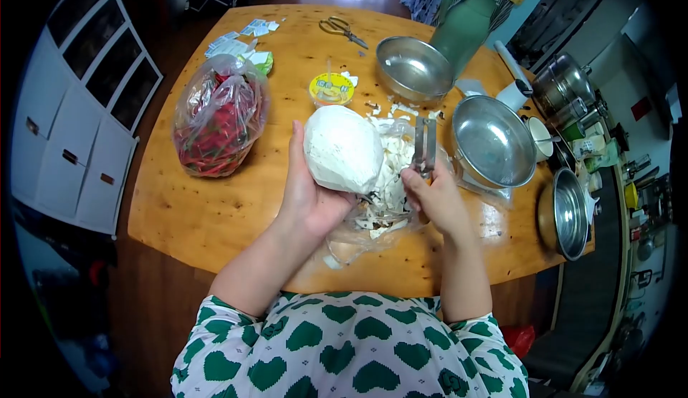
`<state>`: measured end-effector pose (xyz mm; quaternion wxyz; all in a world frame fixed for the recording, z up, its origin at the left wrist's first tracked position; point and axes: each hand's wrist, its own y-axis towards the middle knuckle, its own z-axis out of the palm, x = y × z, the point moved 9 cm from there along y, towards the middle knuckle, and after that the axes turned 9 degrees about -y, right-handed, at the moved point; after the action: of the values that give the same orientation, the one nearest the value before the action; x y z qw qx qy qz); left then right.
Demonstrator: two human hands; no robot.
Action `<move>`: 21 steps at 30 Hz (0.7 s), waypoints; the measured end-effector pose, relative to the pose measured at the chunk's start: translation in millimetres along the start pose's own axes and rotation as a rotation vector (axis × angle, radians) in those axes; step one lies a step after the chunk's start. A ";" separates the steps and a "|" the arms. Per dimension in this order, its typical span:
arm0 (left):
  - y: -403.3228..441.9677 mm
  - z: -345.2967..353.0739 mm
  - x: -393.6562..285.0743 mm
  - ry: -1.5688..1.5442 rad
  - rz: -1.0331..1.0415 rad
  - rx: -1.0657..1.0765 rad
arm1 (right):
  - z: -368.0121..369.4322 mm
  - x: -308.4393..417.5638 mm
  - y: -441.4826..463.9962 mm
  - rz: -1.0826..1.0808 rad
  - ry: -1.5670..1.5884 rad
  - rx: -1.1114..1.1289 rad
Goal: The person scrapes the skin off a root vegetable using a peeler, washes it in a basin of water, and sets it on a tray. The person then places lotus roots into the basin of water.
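Note:
My left hand point(313, 196) cups a large, round, peeled white vegetable point(342, 148), its surface cut in flat facets; its exact kind I cannot tell. In my right hand point(434, 196) is a metal peeler point(426, 141), its slotted blade pointing away from me and just apart from the vegetable. Between the two hands, a heap of white peelings point(390, 183) lies on a clear plastic bag point(351, 246) spread on the wooden table point(215, 215). The underside of the vegetable is hidden by my left palm.
On the left stands a plastic bag of red chillies point(221, 122). Beyond my hands are a yellow-lidded tub point(332, 89), scissors point(344, 31) and a steel bowl point(414, 67). Rightward are a green jug point(464, 29), a second bowl point(494, 141) and a third point(570, 214) by the table edge.

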<state>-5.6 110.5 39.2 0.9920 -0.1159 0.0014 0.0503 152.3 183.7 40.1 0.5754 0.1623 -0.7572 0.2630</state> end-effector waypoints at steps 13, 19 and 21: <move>-3.9 15.7 -6.4 -0.062 0.101 -0.007 | 16.8 36.3 -27.9 -0.402 -0.179 -0.174; -14.2 24.5 -13.3 0.160 0.307 0.041 | 30.3 8.5 -19.8 -0.158 0.325 0.088; -18.8 26.0 -15.3 0.291 0.433 0.042 | 40.4 0.3 -22.0 -0.074 0.476 0.169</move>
<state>-19.2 96.7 69.1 0.9497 -0.0982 0.1698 0.2442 132.6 142.3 36.9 0.7311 0.1709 -0.5693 0.3349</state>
